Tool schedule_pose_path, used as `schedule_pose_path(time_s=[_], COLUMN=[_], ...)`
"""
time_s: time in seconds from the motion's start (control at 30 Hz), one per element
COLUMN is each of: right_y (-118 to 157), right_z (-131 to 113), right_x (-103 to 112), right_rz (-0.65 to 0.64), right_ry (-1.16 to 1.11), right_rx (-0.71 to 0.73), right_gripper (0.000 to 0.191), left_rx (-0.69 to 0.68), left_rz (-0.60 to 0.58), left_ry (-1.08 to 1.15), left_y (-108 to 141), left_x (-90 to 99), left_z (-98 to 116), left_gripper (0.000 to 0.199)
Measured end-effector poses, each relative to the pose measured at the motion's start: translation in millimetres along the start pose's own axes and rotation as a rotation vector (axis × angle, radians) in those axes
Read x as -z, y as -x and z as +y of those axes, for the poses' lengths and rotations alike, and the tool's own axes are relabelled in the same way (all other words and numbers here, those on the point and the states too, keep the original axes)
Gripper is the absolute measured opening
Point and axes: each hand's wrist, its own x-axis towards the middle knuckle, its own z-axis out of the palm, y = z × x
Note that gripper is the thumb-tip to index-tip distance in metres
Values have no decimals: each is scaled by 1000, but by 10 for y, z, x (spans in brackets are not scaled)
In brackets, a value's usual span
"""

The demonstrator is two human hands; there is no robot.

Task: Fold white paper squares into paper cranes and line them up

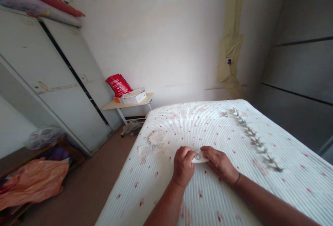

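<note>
Over the middle of the bed, my left hand point(182, 166) pinches the left side of a small white piece of paper point(200, 159) that has a greyish mark on it. My right hand point(220, 163) grips its right side, so the paper is held between both hands. The fingertips cover part of it. Several printed paper sheets point(157, 137) lie loosely overlapping to the left of my hands. A line of small, pointed folded paper pieces point(256, 142) runs along the right side of the bed; their exact shape is blurred.
A white quilted cover point(215, 122) with red dots spreads over the bed. Beyond its left corner, a small table point(111, 106) carries a red bag point(118, 84) and a white box point(134, 97). Cabinets point(65, 90) stand left, near an orange plastic bag point(36, 181).
</note>
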Motion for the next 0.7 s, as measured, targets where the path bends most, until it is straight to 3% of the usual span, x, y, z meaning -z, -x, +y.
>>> schedule_pose_path(time_s=[0.2, 0.33, 0.53, 0.7], right_y=[77, 104, 150, 179], right_z=[-58, -102, -114, -51], right_x=[130, 170, 223, 242], right_rz=[-159, -272, -374, -368], right_ry=[127, 162, 114, -38], right_rx=[17, 23, -49, -100], right_gripper=[13, 15, 15, 19], left_rx=[-236, -321, -268, -180], left_rz=[-124, -254, -430, -445], left_ry=[-217, -229, -123, -59], left_y=[45, 118, 143, 155], left_x=[44, 58, 171, 273], left_z=[64, 89, 137, 186], left_gripper=[16, 18, 19, 15])
